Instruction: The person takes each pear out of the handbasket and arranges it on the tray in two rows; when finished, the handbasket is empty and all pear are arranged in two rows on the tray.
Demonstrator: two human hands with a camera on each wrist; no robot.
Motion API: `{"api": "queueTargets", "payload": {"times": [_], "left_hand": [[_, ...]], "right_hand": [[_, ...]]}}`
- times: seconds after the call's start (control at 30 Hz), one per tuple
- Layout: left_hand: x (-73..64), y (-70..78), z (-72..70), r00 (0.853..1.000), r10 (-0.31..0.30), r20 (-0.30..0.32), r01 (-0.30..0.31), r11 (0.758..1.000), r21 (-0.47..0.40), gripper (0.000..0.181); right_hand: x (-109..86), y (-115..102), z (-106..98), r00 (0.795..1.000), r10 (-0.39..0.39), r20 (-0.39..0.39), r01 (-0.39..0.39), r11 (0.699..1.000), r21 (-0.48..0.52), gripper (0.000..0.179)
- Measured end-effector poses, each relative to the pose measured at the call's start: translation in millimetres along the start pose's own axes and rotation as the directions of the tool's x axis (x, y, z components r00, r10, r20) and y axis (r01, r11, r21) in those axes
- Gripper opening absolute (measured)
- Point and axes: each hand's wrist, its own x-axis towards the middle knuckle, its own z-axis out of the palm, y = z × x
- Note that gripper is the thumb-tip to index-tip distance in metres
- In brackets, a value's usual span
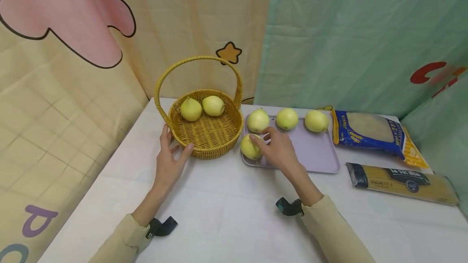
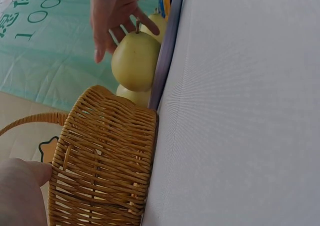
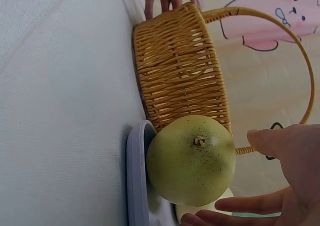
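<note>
A wicker basket (image 1: 204,153) with a tall arched handle holds two yellow-green pears (image 1: 191,110). My left hand (image 1: 170,165) rests against its left front side, fingers spread along the outside and the thumb touching the rim. To the right lies a lilac tray (image 1: 316,155) with three pears (image 1: 287,119) along its back and another pear (image 1: 249,149) at its front left corner. Over that front pear reaches my right hand (image 1: 279,147). In the right wrist view its thumb and fingers stand apart around the pear (image 3: 192,161), without a visible grip.
Right of the tray lies a blue bag (image 1: 373,133) with a clear window, partly over a yellow packet (image 1: 414,151). In front of them is a spaghetti pack (image 1: 406,184). Printed curtains (image 1: 340,39) hang behind the white table (image 1: 226,214).
</note>
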Motion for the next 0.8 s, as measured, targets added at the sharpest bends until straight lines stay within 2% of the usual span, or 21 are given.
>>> {"api": "queueTargets", "payload": {"times": [0.27,0.53,0.8], "left_hand": [[-0.9,0.0,0.6,1.000,0.006,0.002,-0.006,1.000,-0.003,0.098],[-1.0,0.8,1.2,1.000,0.006,0.004,-0.006,1.000,0.000,0.098],[-0.1,0.2,0.3,1.000,0.008,-0.003,-0.008,1.000,-0.001,0.098]], "right_hand": [[-2.2,-4.1,-2.2,0.996,-0.030,-0.079,0.031,0.999,0.010,0.060],[-1.8,-6.1,-0.8,0.981,-0.110,-0.162,0.115,0.993,0.024,0.051],[-0.9,-10.3,1.0,0.967,-0.180,-0.177,0.193,0.980,0.055,0.043]]}}
